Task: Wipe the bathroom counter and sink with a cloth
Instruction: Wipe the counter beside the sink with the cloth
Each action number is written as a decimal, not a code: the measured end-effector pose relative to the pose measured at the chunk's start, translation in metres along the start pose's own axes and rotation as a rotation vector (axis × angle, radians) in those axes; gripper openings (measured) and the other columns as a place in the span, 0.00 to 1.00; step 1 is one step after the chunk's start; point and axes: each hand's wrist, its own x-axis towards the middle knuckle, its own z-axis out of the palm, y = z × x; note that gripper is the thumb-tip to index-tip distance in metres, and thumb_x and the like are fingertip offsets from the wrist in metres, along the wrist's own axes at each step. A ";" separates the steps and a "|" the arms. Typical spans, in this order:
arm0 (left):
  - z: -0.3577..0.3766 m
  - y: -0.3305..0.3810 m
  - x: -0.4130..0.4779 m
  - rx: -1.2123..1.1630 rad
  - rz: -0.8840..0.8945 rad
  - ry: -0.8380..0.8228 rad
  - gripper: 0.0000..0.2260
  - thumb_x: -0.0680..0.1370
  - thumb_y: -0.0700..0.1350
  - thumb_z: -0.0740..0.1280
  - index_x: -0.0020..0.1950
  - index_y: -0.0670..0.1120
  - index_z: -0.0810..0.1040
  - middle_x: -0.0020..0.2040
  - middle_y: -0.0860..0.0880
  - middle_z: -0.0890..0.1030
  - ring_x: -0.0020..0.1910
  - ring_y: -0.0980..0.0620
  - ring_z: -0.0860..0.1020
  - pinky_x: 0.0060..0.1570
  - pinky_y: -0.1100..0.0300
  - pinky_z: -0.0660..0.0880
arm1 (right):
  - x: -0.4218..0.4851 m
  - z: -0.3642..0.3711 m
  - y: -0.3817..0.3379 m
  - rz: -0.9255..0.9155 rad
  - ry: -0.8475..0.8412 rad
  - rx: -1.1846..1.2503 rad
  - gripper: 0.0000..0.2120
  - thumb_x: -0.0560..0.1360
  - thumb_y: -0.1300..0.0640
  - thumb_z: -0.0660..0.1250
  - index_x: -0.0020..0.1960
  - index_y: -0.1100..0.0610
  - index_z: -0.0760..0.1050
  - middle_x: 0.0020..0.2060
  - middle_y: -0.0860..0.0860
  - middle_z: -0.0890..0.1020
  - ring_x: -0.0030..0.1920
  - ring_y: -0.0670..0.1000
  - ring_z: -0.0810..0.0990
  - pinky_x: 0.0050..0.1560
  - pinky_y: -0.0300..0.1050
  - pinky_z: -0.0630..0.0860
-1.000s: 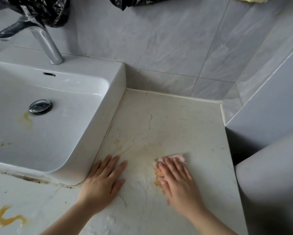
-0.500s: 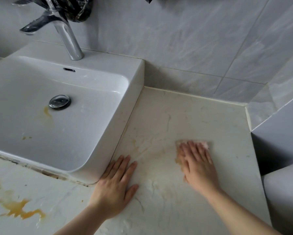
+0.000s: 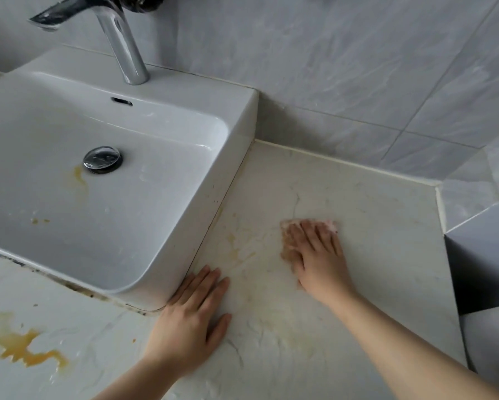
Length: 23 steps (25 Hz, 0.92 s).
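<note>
Sink [image 3: 240,131] beside L hand [image 3: 191,320]

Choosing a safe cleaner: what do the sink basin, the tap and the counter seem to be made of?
White square sink basin: probably glazed ceramic, glossy, with sharp highlights. Curved silver tap: polished chromed metal, going by mirror-like reflections. Cream veined counter: marble or a marble-look stone, duller sheen; I cannot tell which.
</note>
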 end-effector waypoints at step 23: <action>-0.005 0.000 -0.017 0.115 -0.024 -0.105 0.26 0.81 0.55 0.43 0.67 0.43 0.72 0.66 0.45 0.75 0.68 0.50 0.63 0.70 0.59 0.49 | -0.028 0.015 -0.064 -0.267 0.020 0.063 0.21 0.70 0.50 0.56 0.61 0.49 0.76 0.60 0.50 0.80 0.57 0.58 0.80 0.63 0.53 0.64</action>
